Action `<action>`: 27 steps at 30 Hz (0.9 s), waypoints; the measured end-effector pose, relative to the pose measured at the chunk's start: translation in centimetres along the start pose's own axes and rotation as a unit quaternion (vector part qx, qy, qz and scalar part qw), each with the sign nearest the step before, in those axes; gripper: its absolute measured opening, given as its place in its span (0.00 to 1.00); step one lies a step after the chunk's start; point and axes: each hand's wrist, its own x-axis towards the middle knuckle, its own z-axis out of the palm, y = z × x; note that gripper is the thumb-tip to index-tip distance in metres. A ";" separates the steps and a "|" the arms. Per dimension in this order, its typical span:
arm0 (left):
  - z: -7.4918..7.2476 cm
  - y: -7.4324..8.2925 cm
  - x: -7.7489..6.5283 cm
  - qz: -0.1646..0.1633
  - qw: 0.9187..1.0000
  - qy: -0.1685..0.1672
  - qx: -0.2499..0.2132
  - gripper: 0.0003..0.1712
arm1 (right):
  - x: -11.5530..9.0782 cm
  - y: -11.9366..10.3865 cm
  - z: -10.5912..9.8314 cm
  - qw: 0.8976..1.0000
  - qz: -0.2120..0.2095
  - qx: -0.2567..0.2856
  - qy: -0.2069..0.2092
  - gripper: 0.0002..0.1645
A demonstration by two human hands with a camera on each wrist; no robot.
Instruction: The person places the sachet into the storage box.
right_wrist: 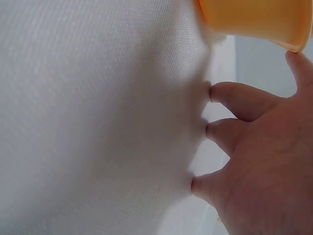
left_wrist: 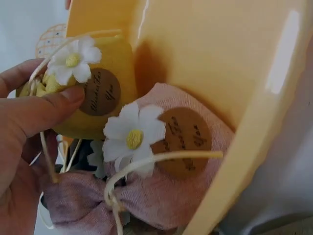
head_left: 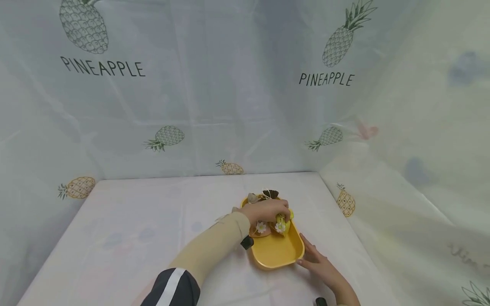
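A yellow tray (head_left: pixel 275 253) with rounded corners stands on the white-covered table. Over its far half reaches my left hand (head_left: pixel 268 210), pinching a yellow fabric sachet (left_wrist: pixel 124 58) by its tied neck, between thumb and fingers. This sachet bears a white flower and a round brown label. Beside it in the tray lies a pink sachet (left_wrist: pixel 166 205), tied with cream cord and carrying a similar flower and label. My right hand (head_left: pixel 321 265) is spread at the tray's near right corner. One finger touches the rim; other fingertips rest on the cloth, as the right wrist view shows.
More small items, one grey-beige bundle (head_left: pixel 252 197) and one dark brown piece (head_left: pixel 271 194), sit at the tray's far end, partly hidden by the left hand. A pineapple-print curtain (head_left: pixel 229 85) hangs behind the table (head_left: pixel 153 221).
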 end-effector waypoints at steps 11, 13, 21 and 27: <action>-0.3 0.3 -0.6 -0.043 0.998 -0.032 -0.019 0.19 | 0.4 0.3 0.3 1.000 0.002 0.011 -0.003 0.50; -0.5 0.4 -0.9 -0.045 0.998 -0.037 -0.025 0.20 | 0.4 0.2 0.3 1.000 0.001 0.012 -0.001 0.50; -1.7 0.0 -2.4 -0.056 0.998 -0.037 -0.005 0.27 | 0.4 0.1 0.4 1.000 0.003 0.005 0.003 0.51; -1.8 -0.7 -3.8 -0.065 0.997 -0.036 -0.016 0.28 | 0.3 0.1 0.3 1.000 0.004 0.004 0.006 0.51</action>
